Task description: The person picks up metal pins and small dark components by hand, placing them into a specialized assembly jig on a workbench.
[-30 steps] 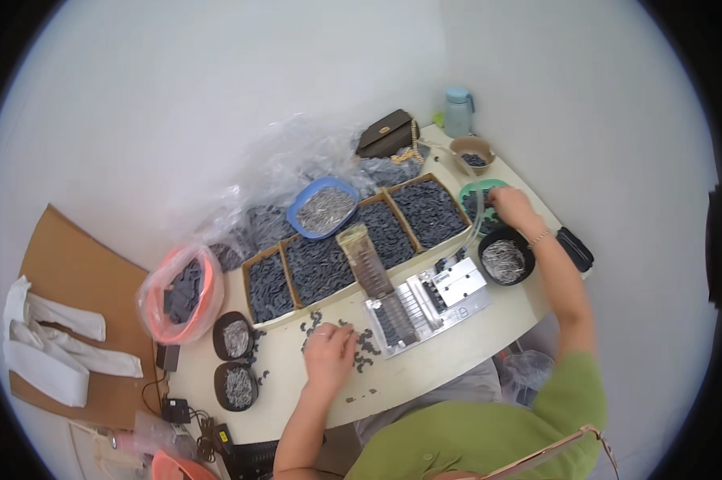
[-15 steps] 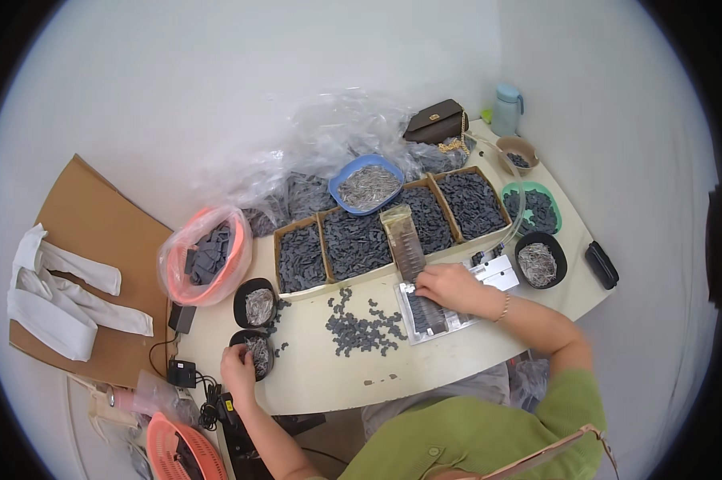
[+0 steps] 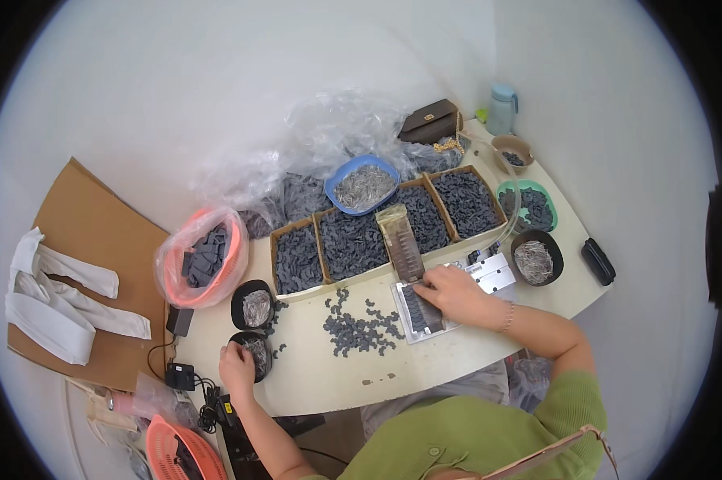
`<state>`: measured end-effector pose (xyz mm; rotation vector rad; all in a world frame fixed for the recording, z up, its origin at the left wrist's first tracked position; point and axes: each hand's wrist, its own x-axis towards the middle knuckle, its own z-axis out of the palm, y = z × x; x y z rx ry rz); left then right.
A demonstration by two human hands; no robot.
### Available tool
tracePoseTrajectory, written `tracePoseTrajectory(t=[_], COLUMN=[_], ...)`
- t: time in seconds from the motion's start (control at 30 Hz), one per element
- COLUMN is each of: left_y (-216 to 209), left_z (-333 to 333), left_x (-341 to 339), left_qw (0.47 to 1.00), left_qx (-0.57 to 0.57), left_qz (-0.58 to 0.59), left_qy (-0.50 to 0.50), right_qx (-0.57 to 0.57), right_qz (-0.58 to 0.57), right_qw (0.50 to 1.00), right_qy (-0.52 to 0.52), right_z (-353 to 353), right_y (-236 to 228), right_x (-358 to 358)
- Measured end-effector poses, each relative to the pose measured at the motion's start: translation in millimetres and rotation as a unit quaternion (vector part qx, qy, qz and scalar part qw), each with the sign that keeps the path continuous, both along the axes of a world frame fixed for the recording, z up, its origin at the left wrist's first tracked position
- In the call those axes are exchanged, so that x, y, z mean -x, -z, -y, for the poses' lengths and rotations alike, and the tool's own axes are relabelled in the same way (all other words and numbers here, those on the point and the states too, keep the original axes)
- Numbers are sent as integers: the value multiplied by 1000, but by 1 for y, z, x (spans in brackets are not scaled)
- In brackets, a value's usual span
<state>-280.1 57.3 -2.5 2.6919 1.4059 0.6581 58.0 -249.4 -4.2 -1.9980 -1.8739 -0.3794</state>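
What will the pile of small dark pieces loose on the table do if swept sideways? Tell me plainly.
The pile of dark pieces would likely scatter rather than move as one, since strays already lie apart. Each looks small and probably light. They seem flat, so sliding is likelier than rolling.

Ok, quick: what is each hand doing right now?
Left hand: at the small black bowl, grip cannot be told.
Right hand: flat on the metal tray, holding nothing visible.

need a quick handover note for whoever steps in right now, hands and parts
Left hand: at the near small black bowl of shiny metal bits; grip unclear.
Right hand: resting flat on the metal jig tray, holding nothing visible.
Loose dark plastic pieces lie piled on the table between the hands.
Done: part of the tray is filled with dark pieces.
Left: the loose pile.
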Motion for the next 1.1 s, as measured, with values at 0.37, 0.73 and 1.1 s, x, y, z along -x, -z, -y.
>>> tracePoseTrajectory(t=[0.37,0.73,1.1], left_y=[-16,5,15], left_z=[18,169,190], left_x=[-1,-180,-185], left_qw=[997,852,850], left_qx=[-21,33,-7], left_qz=[79,100,70], left_qy=[-11,513,522], right_qx=[21,-70,-61], right_qz=[-113,-142,-187], right_qw=[935,930,978], right_qy=[334,332,64], right_z=[145,138,78], right_y=[-27,-26,-28], right_x=[-58,-61,-18])
